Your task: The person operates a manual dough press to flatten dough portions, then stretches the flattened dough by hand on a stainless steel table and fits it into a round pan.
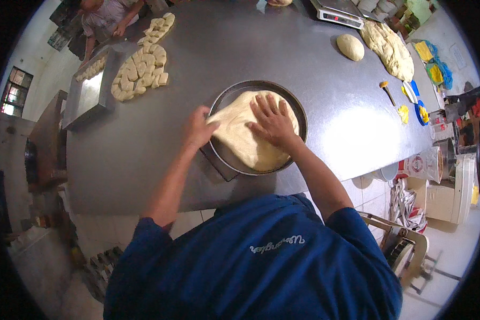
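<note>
A flattened sheet of pale dough (246, 143) lies in a round metal pan (299, 114) on the grey steel table (197, 53). My right hand (272, 121) rests flat on the dough with its fingers spread. My left hand (198, 128) is curled at the pan's left rim, gripping the dough's edge there. A dark flat piece sticks out from under the pan's near left side.
Several cut dough pieces (139, 72) lie at the far left beside a rectangular metal tray (90, 93). A dough ball (350, 47), a long dough mass (389, 49) and a scale (338, 12) sit far right. Another person (109, 18) works at the far left corner.
</note>
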Motion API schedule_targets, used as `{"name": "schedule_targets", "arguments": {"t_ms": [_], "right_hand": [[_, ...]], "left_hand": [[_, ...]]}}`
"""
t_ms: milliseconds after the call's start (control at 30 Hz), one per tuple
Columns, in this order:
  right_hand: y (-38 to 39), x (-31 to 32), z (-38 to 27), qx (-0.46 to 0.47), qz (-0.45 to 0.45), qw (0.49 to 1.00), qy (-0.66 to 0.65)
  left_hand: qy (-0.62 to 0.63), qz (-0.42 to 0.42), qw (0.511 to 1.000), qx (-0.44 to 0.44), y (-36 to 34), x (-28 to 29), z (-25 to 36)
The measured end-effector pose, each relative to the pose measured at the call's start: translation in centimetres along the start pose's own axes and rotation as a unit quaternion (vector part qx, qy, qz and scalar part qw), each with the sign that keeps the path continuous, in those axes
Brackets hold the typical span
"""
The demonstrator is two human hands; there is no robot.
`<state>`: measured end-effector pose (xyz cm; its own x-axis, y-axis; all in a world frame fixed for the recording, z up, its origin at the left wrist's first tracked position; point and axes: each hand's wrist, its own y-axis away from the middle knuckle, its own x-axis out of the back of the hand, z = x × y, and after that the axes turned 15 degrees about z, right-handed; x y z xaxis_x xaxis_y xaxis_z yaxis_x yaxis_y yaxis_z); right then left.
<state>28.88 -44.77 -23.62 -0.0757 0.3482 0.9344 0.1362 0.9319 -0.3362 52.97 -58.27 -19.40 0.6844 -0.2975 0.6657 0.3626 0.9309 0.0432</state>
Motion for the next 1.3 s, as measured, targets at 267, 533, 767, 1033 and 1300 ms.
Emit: {"name": "schedule_targets", "arguments": {"t_ms": [267,533,767,1033,1300], "right_hand": [[-3.8,3.4,-0.7,0.371,-0.015,0.927,0.044],[-9.2,2.4,-8.7,0.214,-0.433,0.870,-0.098],[-10.6,-1.3,-0.5,0.071,-0.275,0.955,-0.079],[-4.0,-5.3,3.2,0.041,-0.023,0.996,0.076],[-11.2,3.9,4.3,-0.245,-0.288,0.831,-0.407]], "left_hand": [[0.065,0.063,0.993,-0.081,-4.0,-5.8,-4.0],[0.070,-0.009,0.981,-0.178,-9.3,-7.2,-2.4],[-0.185,0.124,0.877,-0.426,-9.7,-7.7,-2.2],[-0.295,-0.058,0.868,-0.395,-4.6,-8.1,1.4],[-0.301,-0.023,0.865,-0.400,-4.1,-10.8,3.4]]}}
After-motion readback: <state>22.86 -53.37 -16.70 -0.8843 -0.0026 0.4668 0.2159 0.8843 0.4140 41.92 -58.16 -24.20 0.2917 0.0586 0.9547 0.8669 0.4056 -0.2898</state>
